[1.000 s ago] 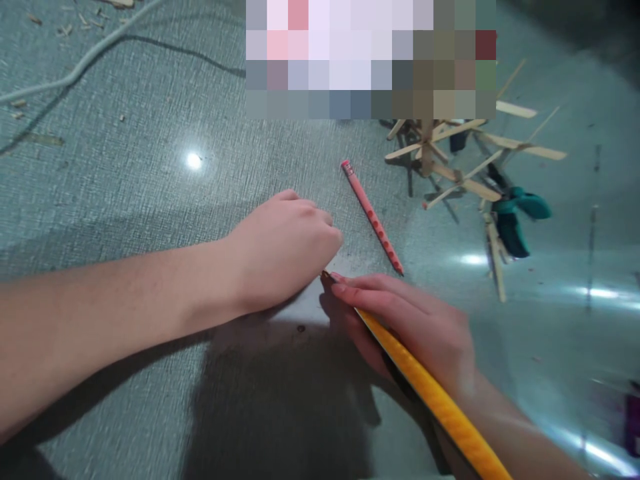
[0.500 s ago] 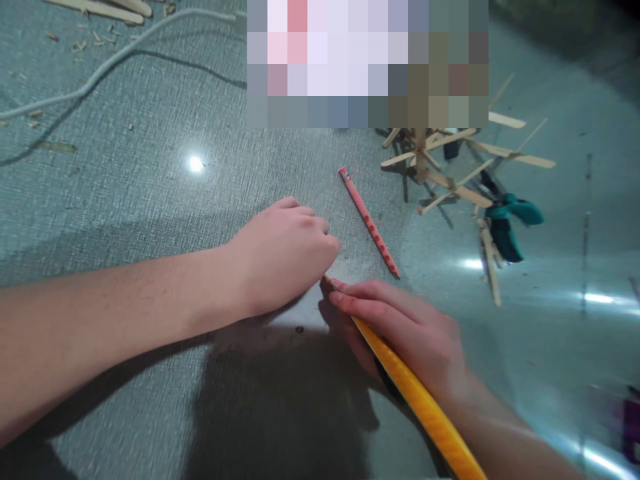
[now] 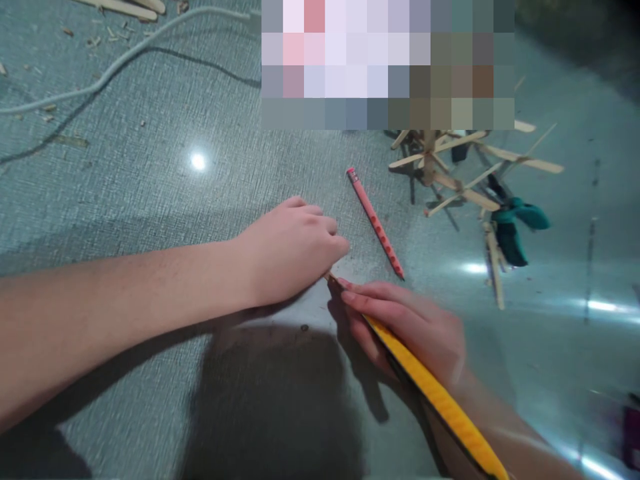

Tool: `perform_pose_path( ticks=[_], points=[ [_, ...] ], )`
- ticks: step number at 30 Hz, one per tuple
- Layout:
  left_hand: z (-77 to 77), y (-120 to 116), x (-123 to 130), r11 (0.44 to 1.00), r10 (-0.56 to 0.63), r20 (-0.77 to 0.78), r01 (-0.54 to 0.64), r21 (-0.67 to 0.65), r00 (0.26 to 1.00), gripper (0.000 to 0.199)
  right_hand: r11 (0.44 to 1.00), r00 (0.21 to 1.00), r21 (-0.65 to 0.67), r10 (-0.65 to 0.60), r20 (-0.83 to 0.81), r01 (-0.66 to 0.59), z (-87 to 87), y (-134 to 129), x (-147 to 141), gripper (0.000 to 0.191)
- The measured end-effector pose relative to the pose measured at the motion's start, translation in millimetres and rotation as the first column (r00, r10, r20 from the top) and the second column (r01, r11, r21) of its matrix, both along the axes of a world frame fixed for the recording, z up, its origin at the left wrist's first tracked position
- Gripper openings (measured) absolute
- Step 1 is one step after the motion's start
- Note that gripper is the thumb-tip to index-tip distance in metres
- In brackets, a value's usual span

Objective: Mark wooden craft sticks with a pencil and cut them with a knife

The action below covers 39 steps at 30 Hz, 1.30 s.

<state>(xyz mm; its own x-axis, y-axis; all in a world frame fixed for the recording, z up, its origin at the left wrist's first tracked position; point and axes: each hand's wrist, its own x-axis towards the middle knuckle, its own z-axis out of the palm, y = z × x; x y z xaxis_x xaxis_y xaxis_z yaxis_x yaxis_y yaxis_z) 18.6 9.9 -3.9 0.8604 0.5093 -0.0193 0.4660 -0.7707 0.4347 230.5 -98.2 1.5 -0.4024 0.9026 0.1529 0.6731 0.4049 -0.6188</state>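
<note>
Extending out of view, yellow object (image 3: pixel 441 391)

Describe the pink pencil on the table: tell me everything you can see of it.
The pink pencil is slim and straight, apparently wooden, with a pink eraser, metallic-looking band, darker red dots along its lower half and a dark, pointed tip. It lies slantwise on the grey textured table, eraser end farther from the wearer, tip near the right hand. Only the table appears to touch it.
</note>
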Motion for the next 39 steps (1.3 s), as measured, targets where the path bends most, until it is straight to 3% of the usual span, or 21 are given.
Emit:
perform_pose_path(
  ticks=[6, 17, 33, 35, 37, 39],
  points=[
    [-5.5, -3.0, 0.0, 1.000, 0.000, 0.045, -0.001, 0.026, 0.999, 0.014, 0.994, 0.998, 0.093, 0.066, -0.003, -0.065, -5.2, 5.2, 1.0, 0.037],
    [-4.8, -5.1, 0.7, 0.997, 0.061, 0.084, -0.056, -0.061, 0.995, 0.018, 0.997, 0.998, 0.053, 0.064, -0.030, -0.062, -7.9, 5.7, 5.2, 0.040],
    [0.5, -3.7, 1.4, 0.995, 0.051, 0.057, -0.046, -0.089, 0.997, 0.020, 0.981, 0.993, 0.150, 0.121, 0.014, -0.122, -9.9, 1.5, 9.5, 0.035],
    [0.6, -3.2, 1.6, 0.995, 0.048, 0.041, -0.045, -0.093, 0.998, 0.021, 0.989, 0.997, 0.130, 0.074, 0.006, -0.074, -10.3, -4.7, 15.0, 0.036],
    [-0.7, -2.4, 1.4, 0.994, 0.044, 0.042, -0.040, -0.101, 0.998, 0.021, 0.993, 0.998, 0.101, -0.058, -0.019, 0.059, -11.4, -10.1, 21.0, 0.036],
    [-3.2, -1.6, 0.8, 0.994, 0.048, 0.075, -0.040, -0.106, 0.996, 0.021, 0.987, 0.996, 0.132, -0.085, -0.042, 0.090, -13.1, -11.9, 24.7, 0.035]
  ],
)
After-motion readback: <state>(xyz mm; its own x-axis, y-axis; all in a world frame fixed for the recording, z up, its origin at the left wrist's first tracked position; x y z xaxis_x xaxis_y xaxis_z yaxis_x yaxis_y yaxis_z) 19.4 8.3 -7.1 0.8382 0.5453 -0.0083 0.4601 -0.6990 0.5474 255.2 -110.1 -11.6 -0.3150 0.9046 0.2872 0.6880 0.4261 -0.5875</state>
